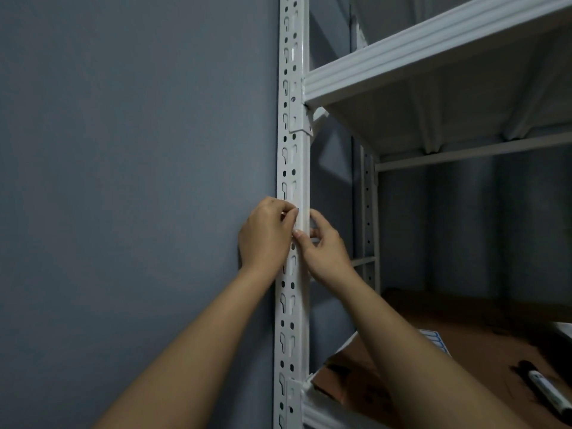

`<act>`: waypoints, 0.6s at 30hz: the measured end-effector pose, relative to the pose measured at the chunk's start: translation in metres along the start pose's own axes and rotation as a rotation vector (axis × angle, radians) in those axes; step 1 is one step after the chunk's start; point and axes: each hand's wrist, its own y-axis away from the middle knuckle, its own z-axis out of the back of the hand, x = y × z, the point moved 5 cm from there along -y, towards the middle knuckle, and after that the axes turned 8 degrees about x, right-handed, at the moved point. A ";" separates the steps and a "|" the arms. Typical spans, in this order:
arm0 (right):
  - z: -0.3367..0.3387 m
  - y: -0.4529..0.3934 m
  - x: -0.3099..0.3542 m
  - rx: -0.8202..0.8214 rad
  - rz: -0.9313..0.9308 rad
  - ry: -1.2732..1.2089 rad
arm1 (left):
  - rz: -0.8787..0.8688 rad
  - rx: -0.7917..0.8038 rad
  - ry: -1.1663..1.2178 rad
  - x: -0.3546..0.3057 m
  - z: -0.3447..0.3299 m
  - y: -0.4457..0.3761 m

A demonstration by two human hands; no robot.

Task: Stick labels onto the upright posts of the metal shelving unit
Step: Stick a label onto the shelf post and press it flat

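A white metal post point(292, 168), punched with rows of round and keyhole-shaped holes, is shown standing upright against a grey wall point(130, 181). Two bare hands are raised to it at the same height, below the upper shelf point(433, 63). The left hand point(266, 236) is placed on the wall side of the post, its fingers curled toward the front face and its fingertips pressed together against the metal. The right hand point(325, 255) is placed on the shelf side, its thumb laid across the front of the post and its forefinger wrapped round the post's edge. A pale strip, taken to be the label point(301, 222), is seen on the post between the two sets of fingertips, touching the metal; its outline is hard to separate from the white paint, and whether it is pinched or only pressed flat cannot be told. On the lower shelf point(483, 342), which is brown, a marker pen point(548, 394) is seen lying flat at the right, and a printed sheet point(438, 340) lies just beyond the right forearm. A second post point(368, 212) stands at the back.
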 end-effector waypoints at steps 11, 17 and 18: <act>-0.006 -0.003 -0.009 -0.007 -0.053 0.060 | 0.074 0.048 -0.003 0.002 -0.002 -0.009; -0.009 -0.002 -0.008 -0.004 -0.079 0.084 | 0.041 0.080 0.039 0.003 -0.003 -0.008; -0.010 -0.002 -0.007 -0.006 -0.086 0.085 | 0.028 0.083 0.056 0.004 -0.004 -0.007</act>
